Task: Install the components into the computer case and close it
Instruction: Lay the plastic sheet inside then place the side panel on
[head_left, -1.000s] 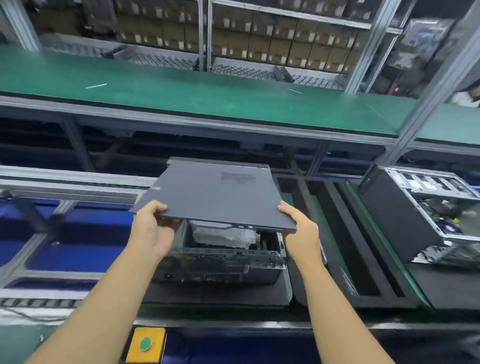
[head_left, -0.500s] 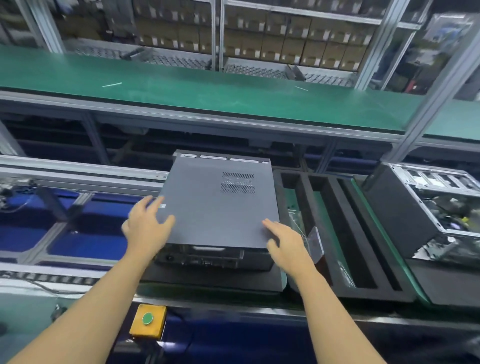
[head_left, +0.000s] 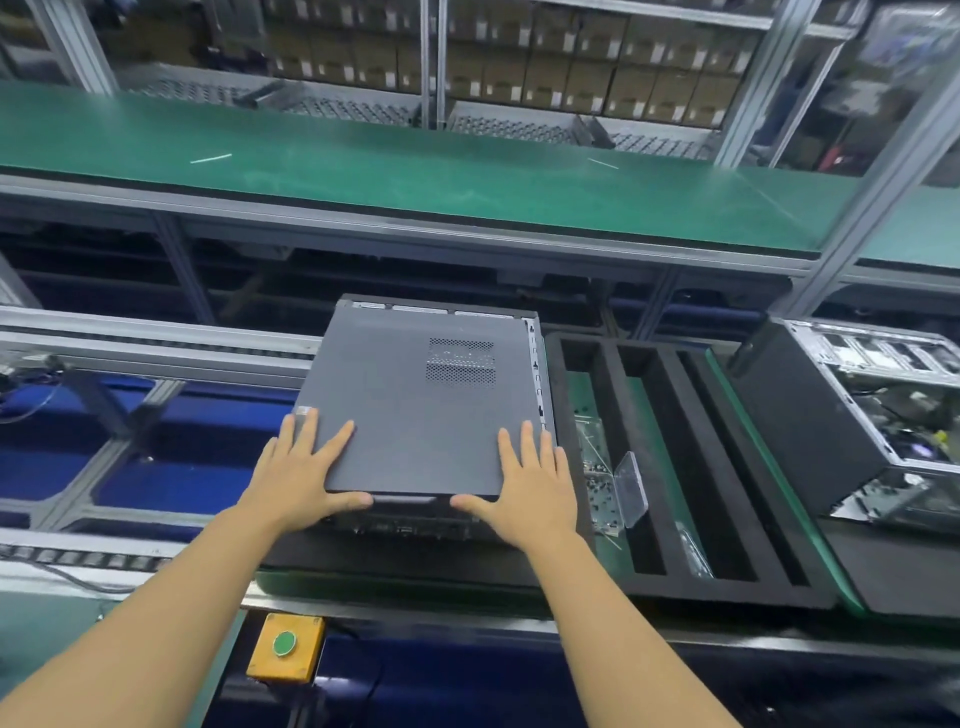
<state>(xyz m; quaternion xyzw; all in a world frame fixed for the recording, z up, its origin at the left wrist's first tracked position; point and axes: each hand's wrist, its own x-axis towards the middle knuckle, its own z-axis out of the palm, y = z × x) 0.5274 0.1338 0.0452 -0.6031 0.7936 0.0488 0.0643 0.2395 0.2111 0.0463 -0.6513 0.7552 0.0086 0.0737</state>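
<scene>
Side panel (head_left: 415, 405) laid flat on computer case (head_left: 410, 522)
Left hand (head_left: 298, 475) and right hand (head_left: 535, 491) flat on near corners, fingers (head_left: 305, 431) straight and apart, thumbs over near edge; case on black pad (head_left: 389, 566)

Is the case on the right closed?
No, the right case has no cover on top, so its metal frame and cables show.
</scene>
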